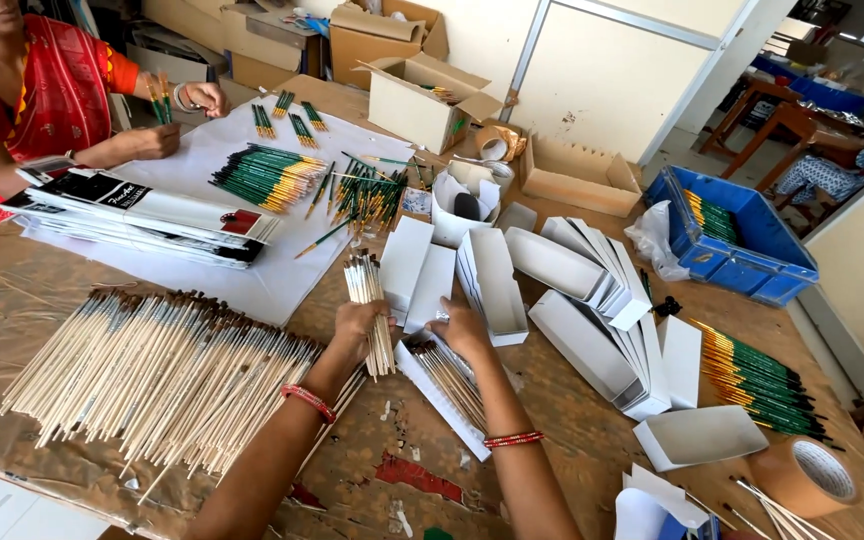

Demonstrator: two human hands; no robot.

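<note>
left hand (pixel 357 322) clenched round brush bundle (pixel 370 300) | right hand (pixel 460 328) curled, fingers on open white box (pixel 442 385) | brushes light, stiff, slippery; grip mid-handle

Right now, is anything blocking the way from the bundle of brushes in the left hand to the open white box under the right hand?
Nothing visible. The left hand holds the bundle of brushes right beside the open white box, which already has brushes in it. The right hand rests at the box's far end, not across the gap.
</note>
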